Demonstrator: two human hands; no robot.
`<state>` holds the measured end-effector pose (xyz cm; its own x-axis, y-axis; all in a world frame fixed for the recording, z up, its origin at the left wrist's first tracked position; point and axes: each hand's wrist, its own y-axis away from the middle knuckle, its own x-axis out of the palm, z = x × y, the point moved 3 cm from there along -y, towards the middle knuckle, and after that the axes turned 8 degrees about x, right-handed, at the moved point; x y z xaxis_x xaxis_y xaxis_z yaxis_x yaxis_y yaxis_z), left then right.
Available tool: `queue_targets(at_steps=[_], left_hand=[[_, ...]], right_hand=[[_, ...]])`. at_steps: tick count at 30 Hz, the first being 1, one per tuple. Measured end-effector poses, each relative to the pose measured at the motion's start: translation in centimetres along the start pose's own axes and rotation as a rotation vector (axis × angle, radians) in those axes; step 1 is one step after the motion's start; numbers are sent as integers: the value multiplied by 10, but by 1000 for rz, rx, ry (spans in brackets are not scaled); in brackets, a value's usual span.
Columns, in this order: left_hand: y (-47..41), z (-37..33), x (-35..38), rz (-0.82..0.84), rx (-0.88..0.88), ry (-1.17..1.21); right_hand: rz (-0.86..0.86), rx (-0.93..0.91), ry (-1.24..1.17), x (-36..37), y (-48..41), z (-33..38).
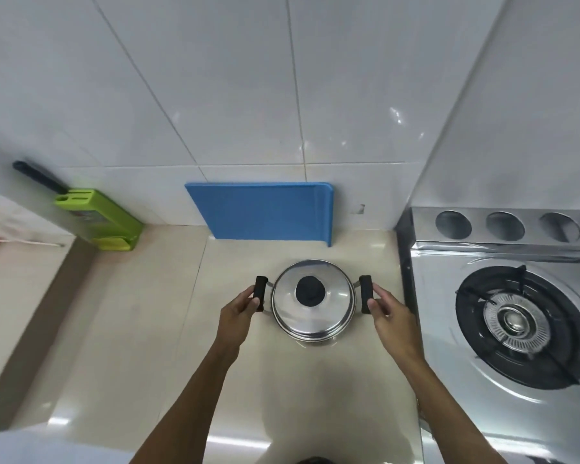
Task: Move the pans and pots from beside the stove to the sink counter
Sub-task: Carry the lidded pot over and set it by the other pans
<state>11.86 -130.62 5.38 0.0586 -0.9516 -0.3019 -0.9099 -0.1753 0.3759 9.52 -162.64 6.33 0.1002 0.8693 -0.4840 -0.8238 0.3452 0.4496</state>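
Note:
A steel pot point(312, 316) with a shiny lid and a black knob stands on the beige counter point(148, 329), just left of the stove point(503, 316). It has two black side handles. My left hand point(240, 311) has its fingers on the left handle point(260, 293). My right hand point(390, 313) touches the right handle point(365, 294) with its fingertips. Both hands are curled around the handles, and the pot rests on the counter.
A blue cutting board point(265, 211) leans on the tiled wall behind the pot. A green knife block point(98, 219) with a black-handled knife stands at the back left. The steel gas stove with its black burner fills the right side.

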Motion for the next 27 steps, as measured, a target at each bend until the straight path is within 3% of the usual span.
queue_targets(at_steps=[6, 14, 27], left_hand=[[48, 11, -71, -155, 46, 140], [153, 23, -231, -484, 215, 254], [373, 136, -539, -1047, 197, 315]], right_hand=[[94, -109, -32, 37, 39, 37], [231, -333, -87, 143, 132, 132], [644, -579, -133, 442, 389, 239]])
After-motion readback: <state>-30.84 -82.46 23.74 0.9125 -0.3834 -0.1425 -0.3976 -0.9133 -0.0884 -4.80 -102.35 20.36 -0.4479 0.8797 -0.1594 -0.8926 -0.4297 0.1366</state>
